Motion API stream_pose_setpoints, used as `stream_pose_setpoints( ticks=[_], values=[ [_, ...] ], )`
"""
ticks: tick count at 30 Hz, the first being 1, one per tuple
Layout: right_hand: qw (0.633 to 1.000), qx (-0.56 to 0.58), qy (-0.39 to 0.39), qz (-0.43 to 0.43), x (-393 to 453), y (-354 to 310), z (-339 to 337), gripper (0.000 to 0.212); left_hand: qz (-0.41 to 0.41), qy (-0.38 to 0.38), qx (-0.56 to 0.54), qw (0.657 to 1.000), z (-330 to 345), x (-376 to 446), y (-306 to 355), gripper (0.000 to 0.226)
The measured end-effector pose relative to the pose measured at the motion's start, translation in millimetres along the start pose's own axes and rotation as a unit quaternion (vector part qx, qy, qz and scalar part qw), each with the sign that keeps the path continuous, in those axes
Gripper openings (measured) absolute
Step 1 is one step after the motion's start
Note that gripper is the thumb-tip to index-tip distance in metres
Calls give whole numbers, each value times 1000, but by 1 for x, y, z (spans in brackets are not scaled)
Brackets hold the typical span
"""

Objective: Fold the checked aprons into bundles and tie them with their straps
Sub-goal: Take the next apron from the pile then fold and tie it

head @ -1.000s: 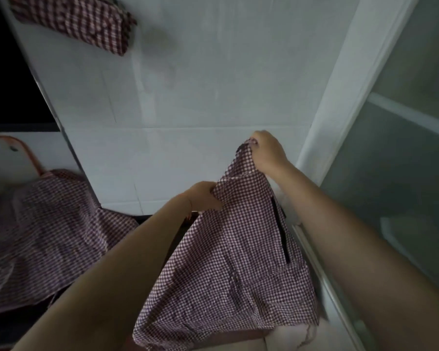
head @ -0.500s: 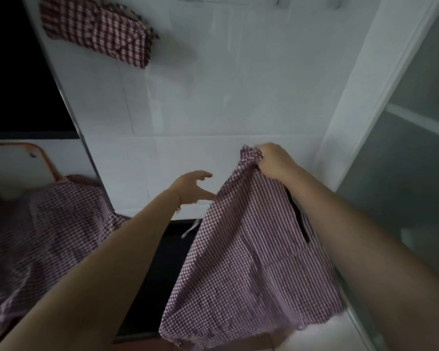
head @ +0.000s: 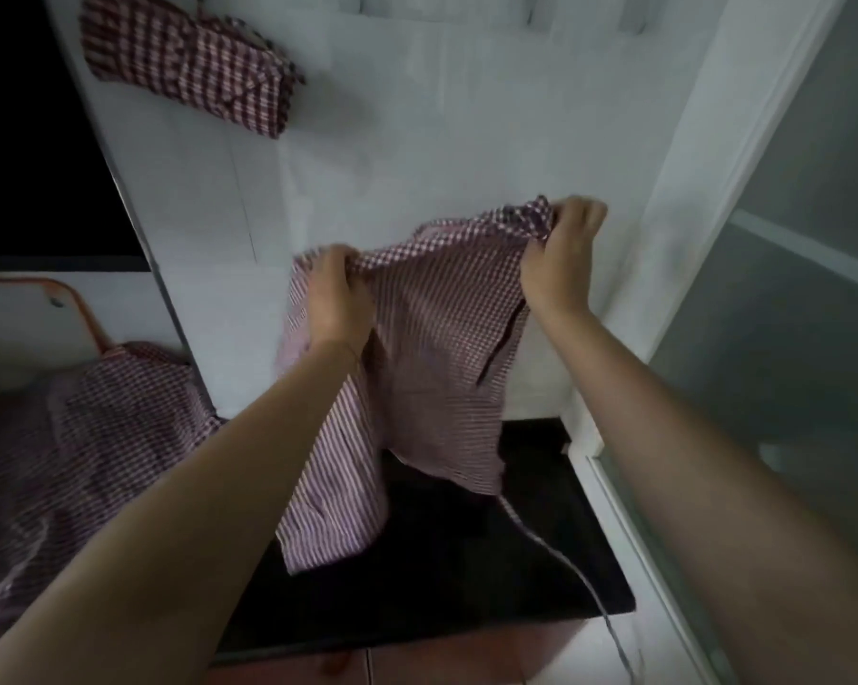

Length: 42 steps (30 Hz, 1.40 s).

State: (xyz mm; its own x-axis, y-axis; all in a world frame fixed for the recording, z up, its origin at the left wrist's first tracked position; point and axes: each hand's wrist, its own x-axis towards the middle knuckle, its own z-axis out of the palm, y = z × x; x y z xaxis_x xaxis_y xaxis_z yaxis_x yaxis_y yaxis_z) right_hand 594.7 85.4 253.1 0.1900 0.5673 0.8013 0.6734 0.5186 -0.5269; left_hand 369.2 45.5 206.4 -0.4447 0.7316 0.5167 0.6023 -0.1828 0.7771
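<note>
Checked aprons, three counted. One: apron [head: 436, 348], held up in front of the white worktop [head: 417, 155]; I see my left hand [head: 338, 294] gripping its top edge at one end and my right hand [head: 560, 254] clenched on a bunched corner at the other, hands well apart, cloth sagging between them and hanging down in two folds over a black mat [head: 466, 561]. One thin strap [head: 565, 566] trails from its lower edge across the mat toward the floor. Two: bundle [head: 189, 61], already folded, lying at the far left corner of the worktop, well apart from the held apron. Three: loose apron [head: 85, 462], spread out unfolded on a lower surface to the left, beside an orange-rimmed board [head: 26, 313]; what it lies on I cannot tell. Surroundings: a white frame with a frosted glass panel [head: 787, 338] on the right. My forearms cover part of the hanging cloth and mat.
</note>
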Motion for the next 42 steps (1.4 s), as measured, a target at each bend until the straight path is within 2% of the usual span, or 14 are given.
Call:
stream_pose_setpoints(
  ticks=[3, 5, 7, 9, 13, 14, 16, 18, 21, 24, 31, 35, 38, 42],
  values=[
    [994, -63, -49, -79, -14, 10, 3, 19, 22, -46, 30, 998, 1, -11, -9, 22],
    [959, -132, -249, -1, -37, 18, 6, 26, -32, -171, 173, 969, 6, -30, -53, 24],
    [817, -220, -528, 67, -74, 25, 11, 28, -77, -351, 342, 868, 4, -57, -100, 36],
    [694, -228, -675, 104, -116, 33, 16, 21, -121, -483, 407, 766, -2, -83, -132, 30],
    [614, -174, -759, 130, -183, 54, 42, 44, -270, -632, 374, 623, -8, -122, -156, 21],
    [581, -171, -786, 129, -198, 57, 51, 65, -276, -643, 373, 610, -7, -126, -164, 22],
    [522, -161, -827, 132, -220, 58, 64, 92, -264, -606, 373, 652, -3, -132, -173, 20],
    [531, -131, -820, 167, -234, 62, 75, 87, -209, -517, 402, 726, 3, -140, -187, 30],
    [658, -71, -718, 217, -251, 77, 93, 58, -198, -369, 396, 817, 8, -154, -203, 35],
    [750, -80, -628, 192, -271, 89, 109, 36, -231, -350, 379, 825, 5, -164, -228, 55],
    [813, -101, -542, 188, -291, 98, 150, 46, -226, -327, 364, 842, 3, -155, -277, 65],
    [808, -127, -547, 178, -289, 102, 192, 63, -226, -314, 340, 857, 11, -131, -303, 59],
    [750, -162, -611, 194, -295, 104, 217, 90, -240, -362, 339, 834, 15, -122, -324, 56],
    [712, -205, -651, 163, -307, 100, 228, 17, -244, -415, 363, 798, 17, -117, -342, 27]
  ],
)
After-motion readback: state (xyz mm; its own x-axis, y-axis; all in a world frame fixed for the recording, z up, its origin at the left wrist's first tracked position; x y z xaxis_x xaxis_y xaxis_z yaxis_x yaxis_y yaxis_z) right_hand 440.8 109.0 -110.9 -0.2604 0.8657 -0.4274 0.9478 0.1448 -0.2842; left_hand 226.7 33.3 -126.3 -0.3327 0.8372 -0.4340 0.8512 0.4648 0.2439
